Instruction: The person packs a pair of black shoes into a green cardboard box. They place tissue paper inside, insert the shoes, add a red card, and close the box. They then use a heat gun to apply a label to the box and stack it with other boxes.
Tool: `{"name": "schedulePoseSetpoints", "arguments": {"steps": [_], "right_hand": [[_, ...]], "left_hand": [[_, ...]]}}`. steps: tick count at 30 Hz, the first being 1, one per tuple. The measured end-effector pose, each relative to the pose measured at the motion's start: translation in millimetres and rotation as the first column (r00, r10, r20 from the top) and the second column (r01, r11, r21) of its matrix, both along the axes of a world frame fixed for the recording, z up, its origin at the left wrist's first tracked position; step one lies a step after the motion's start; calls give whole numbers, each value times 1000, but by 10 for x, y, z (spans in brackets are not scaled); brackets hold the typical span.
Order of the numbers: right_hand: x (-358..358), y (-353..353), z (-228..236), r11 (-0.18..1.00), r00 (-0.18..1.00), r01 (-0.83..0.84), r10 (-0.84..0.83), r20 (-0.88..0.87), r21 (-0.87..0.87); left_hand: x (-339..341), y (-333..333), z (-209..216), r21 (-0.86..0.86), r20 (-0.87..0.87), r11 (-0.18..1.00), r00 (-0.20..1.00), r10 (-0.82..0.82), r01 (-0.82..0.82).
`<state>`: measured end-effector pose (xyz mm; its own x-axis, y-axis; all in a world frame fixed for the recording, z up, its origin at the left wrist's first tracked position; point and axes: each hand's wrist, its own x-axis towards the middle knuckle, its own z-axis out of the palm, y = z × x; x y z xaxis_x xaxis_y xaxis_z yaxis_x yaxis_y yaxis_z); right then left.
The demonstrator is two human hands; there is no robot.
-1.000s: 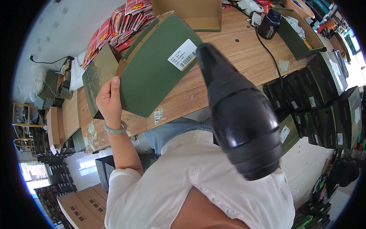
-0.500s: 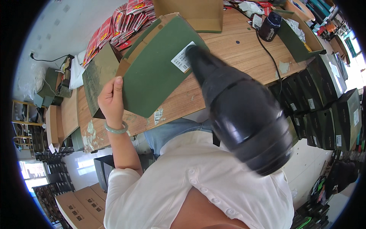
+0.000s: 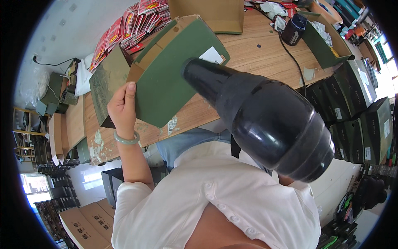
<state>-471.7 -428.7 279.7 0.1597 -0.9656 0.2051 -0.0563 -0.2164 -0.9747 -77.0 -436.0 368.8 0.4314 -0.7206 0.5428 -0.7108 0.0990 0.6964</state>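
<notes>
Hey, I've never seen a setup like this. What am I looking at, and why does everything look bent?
There's no robot here, just a person's bare hands. A wide fisheye camera on their head looks down, so edges curve. The left hand grips a green cardboard box. A large black dryer-like tool fills the middle, its narrow end over the box's green side; whether they touch is unclear. The right hand can't be seen. On the wooden table are red packets, a dark jar and an open green box with crumpled paper.
</notes>
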Motion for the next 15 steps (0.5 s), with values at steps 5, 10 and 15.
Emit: {"name": "schedulePoseSetpoints", "arguments": {"steps": [5, 10, 15], "right_hand": [[-3, -1, -54, 1000, 1000, 1, -1, -6, -20], [-6, -25, -26, 1000, 1000, -6, 5, -5, -15], [-5, -23, 10, 1000, 1000, 9, -9, -4, -10]], "left_hand": [[1, 13, -9, -27, 19, 1000, 1000, -4, 4], [10, 36, 9, -10, 20, 1000, 1000, 14, -14], [2, -10, 2, -5, 11, 1000, 1000, -5, 5]]}}
